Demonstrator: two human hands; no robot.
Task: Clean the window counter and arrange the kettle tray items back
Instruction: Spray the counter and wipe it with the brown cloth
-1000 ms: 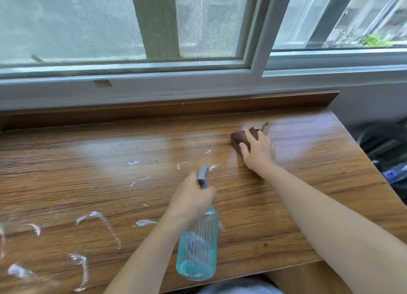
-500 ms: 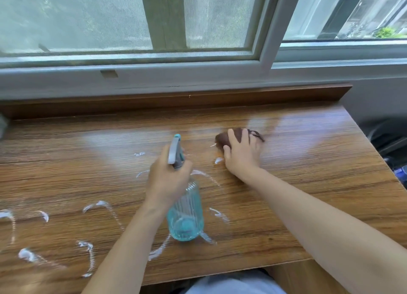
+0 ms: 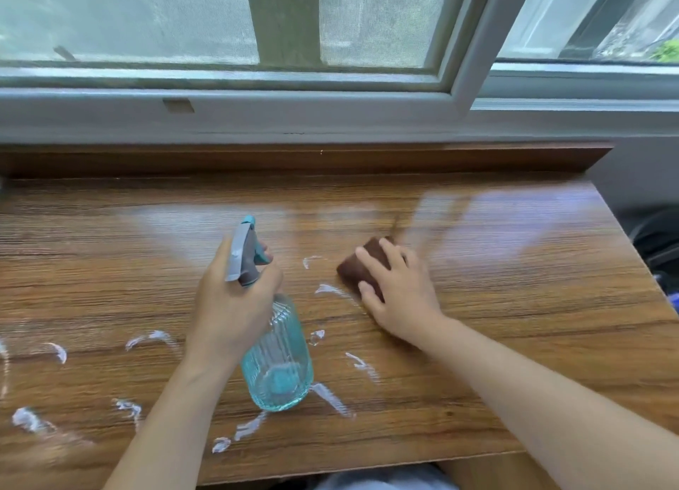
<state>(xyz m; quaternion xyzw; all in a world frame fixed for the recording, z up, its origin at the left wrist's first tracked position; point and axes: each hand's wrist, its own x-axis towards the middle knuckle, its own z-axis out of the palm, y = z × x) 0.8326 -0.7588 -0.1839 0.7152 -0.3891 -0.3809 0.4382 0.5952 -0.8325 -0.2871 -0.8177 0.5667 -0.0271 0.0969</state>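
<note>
Wood-grain counter (image 3: 514, 306) streaked with white foam, brown cloth (image 3: 362, 269) flat on it right of centre

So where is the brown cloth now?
In the head view the brown cloth lies on the wooden counter, right of centre, under the right hand and just right of the spray bottle.

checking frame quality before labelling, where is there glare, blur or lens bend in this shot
Head view: daylight from the window leaves pale glare streaks on the far counter; the foam smears at the left edge look motion-blurred; the cloth under the right hand is soft; the bottle in the left hand is fairly sharp; the wide lens bows the sill and counter edges.
</note>
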